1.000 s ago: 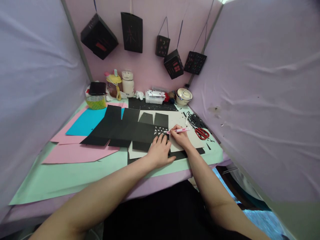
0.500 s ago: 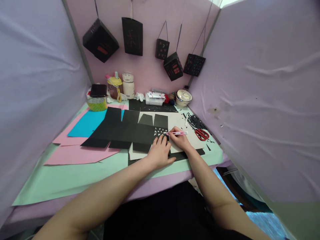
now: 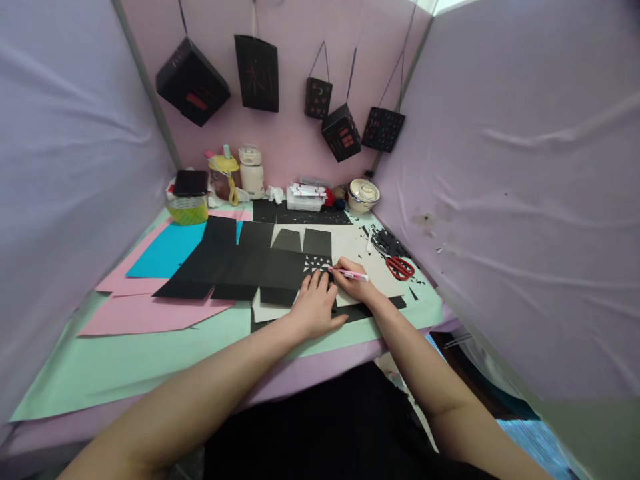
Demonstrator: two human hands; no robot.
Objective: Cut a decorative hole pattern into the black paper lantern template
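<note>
A large sheet of black card (image 3: pixel 245 262) with notched flaps lies across the table, small triangular cut-outs (image 3: pixel 316 262) near its right end. My left hand (image 3: pixel 316 307) rests flat on it just below the cut-outs, fingers spread. Pinched in my right hand (image 3: pixel 353 280) is a slim pink-and-white craft knife (image 3: pixel 354 274). Its tip meets the card at the right side of the cut-outs, close to my left fingertips. A pale board (image 3: pixel 367 293) lies under this end of the card.
Red-handled scissors (image 3: pixel 400 268) and black paper scraps (image 3: pixel 387 241) lie at the right. Blue paper (image 3: pixel 163 253) and pink paper (image 3: pixel 150 317) spread at the left. A white bottle (image 3: pixel 251 175), a box of pens (image 3: pixel 305 200) and a lidded bowl (image 3: pixel 364 195) line the back. Black paper lanterns (image 3: pixel 194 83) hang above.
The craft knife's rear end has swung down towards me, its tip staying by the cut-outs. My left hand keeps its place on the card. The whole view has shifted slightly.
</note>
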